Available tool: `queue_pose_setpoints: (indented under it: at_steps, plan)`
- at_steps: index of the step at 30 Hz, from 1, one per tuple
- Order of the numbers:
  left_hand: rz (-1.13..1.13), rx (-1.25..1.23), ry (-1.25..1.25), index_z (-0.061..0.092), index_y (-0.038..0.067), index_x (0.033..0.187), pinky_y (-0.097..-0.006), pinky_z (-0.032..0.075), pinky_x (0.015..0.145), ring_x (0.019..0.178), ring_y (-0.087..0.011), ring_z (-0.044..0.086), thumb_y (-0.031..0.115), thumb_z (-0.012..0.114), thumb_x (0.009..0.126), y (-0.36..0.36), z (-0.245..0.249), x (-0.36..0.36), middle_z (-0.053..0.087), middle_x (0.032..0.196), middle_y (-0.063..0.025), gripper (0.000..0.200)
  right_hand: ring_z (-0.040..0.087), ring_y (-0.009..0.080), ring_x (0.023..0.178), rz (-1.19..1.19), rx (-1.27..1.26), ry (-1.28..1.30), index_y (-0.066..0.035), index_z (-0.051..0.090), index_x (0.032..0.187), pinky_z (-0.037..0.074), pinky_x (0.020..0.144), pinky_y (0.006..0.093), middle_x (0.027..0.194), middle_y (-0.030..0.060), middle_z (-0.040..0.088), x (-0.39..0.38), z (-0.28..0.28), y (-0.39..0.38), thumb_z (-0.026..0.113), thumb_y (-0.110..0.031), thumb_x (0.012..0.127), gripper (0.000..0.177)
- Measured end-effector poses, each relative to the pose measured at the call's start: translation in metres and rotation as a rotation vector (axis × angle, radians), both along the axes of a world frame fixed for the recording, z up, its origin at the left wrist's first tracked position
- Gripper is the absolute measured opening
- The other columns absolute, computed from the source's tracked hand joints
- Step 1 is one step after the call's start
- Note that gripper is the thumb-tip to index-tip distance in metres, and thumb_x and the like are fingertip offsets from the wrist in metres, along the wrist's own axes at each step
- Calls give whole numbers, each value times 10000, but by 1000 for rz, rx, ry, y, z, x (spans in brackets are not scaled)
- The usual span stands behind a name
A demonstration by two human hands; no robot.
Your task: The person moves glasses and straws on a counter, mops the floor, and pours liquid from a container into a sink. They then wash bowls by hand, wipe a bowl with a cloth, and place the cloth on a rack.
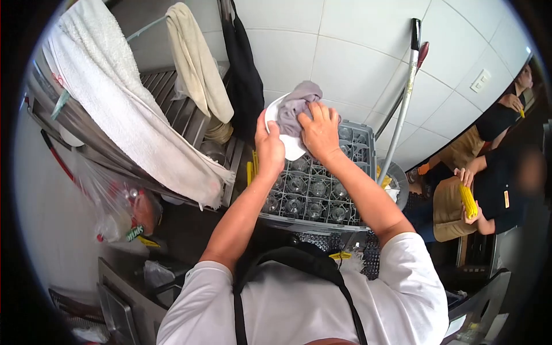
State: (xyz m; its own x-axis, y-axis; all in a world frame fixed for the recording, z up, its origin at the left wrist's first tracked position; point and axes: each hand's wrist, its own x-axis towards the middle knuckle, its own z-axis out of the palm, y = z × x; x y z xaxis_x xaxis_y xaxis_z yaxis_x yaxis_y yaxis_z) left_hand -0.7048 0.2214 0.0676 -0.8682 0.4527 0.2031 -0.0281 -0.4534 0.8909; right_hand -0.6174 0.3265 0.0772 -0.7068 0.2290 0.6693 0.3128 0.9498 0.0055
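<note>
A white plate (292, 148) is tilted up in front of me, its left edge gripped by my left hand (270, 146). My right hand (320, 131) presses a bunched grey cloth (299, 105) against the plate's face, fingers closed on the fabric. The cloth covers much of the plate's upper part. Below both hands, a grey glass rack (302, 224) holds upturned drinking glasses (318, 187) in its compartments.
Left, a white towel (123, 98) and a beige cloth (198, 60) hang by a metal shelf (164, 86). A long pole (402, 109) leans beside a bin (399, 187). Rightward, a person in an apron (451, 210) holds a yellow corn-like object (468, 201); another person stands beyond.
</note>
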Motion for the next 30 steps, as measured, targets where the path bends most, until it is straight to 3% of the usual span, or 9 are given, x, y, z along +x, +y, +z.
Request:
queue_pose_setpoints:
  at_steps: [4,11,13,17,21,23,24,26,30]
  plan:
    - [-47,65,99,450,-31,1320,-304,401,978,1108,-182,528,114,399,1002,16,30,-30,557,1227,-133,353,458,400,1196,168,-339,315,-23,643,986,319,974,503,1285,248,498,-39,-9,-21,661,-192,703,331]
    - [-192,102,-49,490,-3,1272,-314,462,910,1048,-175,577,125,378,1012,-3,12,-61,588,1185,-124,310,504,339,1116,-105,68,162,-122,656,921,391,920,485,1196,196,513,-7,25,16,695,-173,626,303]
    - [-344,146,-315,523,-15,1208,-335,523,798,937,-191,635,126,431,998,-15,23,-69,618,1129,-116,269,534,399,1042,-44,-196,634,-57,639,939,426,913,477,1097,225,573,-12,52,49,619,-132,701,251]
    - [-606,-53,-160,576,-47,1140,-329,526,770,893,-181,643,132,606,925,-3,15,-69,656,1036,-116,281,594,277,1026,117,-1370,267,32,611,1022,437,916,422,994,178,657,2,99,24,504,-211,849,317]
    - [-409,-5,-44,557,-48,1145,-323,479,827,925,-168,609,163,632,915,18,23,-43,648,1037,-102,321,479,354,1165,-51,-1277,418,40,486,1247,382,984,398,1310,234,477,-14,-1,-12,403,-345,960,487]
    - [-340,-39,-25,542,-41,1164,-323,481,824,930,-168,607,153,621,915,19,17,-51,642,1050,-99,325,354,364,1326,276,-1143,678,17,440,1335,247,1115,403,1378,231,434,-8,-16,-63,464,-286,942,497]
    - [-304,-58,-18,534,-37,1174,-323,482,822,933,-168,606,148,616,916,19,12,-56,640,1056,-97,328,477,318,1219,0,-513,438,-25,477,1331,346,1058,398,1230,193,546,-2,-20,-76,549,-183,875,488]
    - [-394,-140,121,509,-24,1205,-320,484,822,943,-156,601,125,589,912,15,4,-62,633,1076,-92,338,486,313,1226,226,-380,542,-12,500,1287,359,1041,382,1292,177,533,9,10,-81,587,-210,870,469]
    - [-651,-46,377,494,-13,1222,-286,475,813,951,-126,580,85,563,902,3,15,-36,618,1066,-70,341,586,267,933,420,-710,557,34,561,1083,448,842,382,1018,157,624,10,65,-44,542,-232,893,328]
